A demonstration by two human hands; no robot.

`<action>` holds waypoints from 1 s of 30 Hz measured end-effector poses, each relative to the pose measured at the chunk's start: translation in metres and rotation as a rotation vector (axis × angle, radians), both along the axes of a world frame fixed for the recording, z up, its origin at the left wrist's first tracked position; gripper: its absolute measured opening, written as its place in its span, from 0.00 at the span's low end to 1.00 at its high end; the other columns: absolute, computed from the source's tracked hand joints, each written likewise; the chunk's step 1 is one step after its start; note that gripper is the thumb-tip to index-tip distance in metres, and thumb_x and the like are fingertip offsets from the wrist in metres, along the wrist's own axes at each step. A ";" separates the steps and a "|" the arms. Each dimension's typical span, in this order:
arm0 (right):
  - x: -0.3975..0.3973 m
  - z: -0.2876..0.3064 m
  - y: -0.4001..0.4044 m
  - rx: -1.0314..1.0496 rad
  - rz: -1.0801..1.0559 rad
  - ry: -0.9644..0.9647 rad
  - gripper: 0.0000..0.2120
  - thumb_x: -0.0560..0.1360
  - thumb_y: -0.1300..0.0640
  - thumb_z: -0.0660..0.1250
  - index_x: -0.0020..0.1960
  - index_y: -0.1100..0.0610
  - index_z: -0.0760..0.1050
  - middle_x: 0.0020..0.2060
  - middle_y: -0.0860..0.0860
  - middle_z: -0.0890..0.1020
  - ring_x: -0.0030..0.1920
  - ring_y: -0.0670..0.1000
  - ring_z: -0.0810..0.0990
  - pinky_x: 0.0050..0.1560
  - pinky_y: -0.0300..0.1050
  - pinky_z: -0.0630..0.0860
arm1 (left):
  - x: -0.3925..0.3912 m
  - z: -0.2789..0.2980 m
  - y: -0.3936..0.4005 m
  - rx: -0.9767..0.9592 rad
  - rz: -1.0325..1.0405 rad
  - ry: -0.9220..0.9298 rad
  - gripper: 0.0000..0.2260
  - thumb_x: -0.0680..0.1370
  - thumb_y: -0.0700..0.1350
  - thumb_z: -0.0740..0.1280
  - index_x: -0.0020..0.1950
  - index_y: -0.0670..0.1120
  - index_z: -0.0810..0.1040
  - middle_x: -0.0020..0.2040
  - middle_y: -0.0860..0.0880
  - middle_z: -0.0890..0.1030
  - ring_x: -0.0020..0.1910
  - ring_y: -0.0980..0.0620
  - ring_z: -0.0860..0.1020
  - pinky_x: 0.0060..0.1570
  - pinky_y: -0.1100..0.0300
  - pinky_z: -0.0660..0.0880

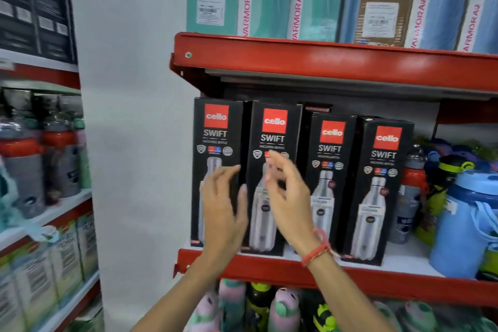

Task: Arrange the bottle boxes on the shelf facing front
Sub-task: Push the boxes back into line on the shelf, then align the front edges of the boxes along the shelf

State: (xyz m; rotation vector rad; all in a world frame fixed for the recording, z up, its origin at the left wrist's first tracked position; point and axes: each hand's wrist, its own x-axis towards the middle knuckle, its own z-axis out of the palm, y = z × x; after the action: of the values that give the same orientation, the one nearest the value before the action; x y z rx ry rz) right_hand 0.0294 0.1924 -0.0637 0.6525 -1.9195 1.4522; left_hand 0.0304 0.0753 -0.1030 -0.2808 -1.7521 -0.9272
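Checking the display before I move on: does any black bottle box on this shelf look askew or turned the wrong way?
Nothing stands out. All four Cello Swift boxes stand upright on the red shelf, fronts facing out. Both hands hover open at the left two.

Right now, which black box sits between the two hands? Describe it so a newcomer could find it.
Find the red shelf holding four black boxes printed with a steel bottle. The second box from the left is it. The left hand is at its left edge and the right hand is in front of it.
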 end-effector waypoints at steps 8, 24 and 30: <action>0.003 -0.066 -0.084 0.089 -0.007 -0.509 0.30 0.79 0.41 0.52 0.78 0.47 0.49 0.73 0.51 0.67 0.71 0.54 0.67 0.69 0.48 0.63 | -0.001 -0.035 -0.074 0.389 -0.361 -0.428 0.25 0.78 0.64 0.41 0.75 0.62 0.47 0.76 0.61 0.52 0.76 0.60 0.48 0.74 0.57 0.45; 0.020 -0.075 -0.077 0.216 0.026 -0.576 0.33 0.69 0.23 0.43 0.69 0.26 0.33 0.73 0.42 0.66 0.67 0.60 0.69 0.54 0.48 0.70 | 0.025 -0.046 -0.109 0.175 -0.400 -0.675 0.26 0.68 0.77 0.37 0.66 0.81 0.46 0.76 0.53 0.64 0.71 0.43 0.69 0.71 0.44 0.64; 0.021 -0.077 -0.068 0.175 0.036 -0.520 0.30 0.75 0.31 0.48 0.75 0.34 0.45 0.72 0.40 0.66 0.68 0.55 0.71 0.58 0.47 0.70 | 0.036 -0.046 -0.104 0.131 -0.303 -0.674 0.27 0.72 0.73 0.39 0.71 0.74 0.49 0.72 0.53 0.70 0.59 0.49 0.78 0.62 0.49 0.72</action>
State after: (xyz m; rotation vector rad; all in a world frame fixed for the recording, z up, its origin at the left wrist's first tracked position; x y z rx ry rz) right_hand 0.0504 0.1246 -0.1409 0.4094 -2.4633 1.6011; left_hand 0.0663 -0.0286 -0.1492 -0.1552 -2.2831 -1.4707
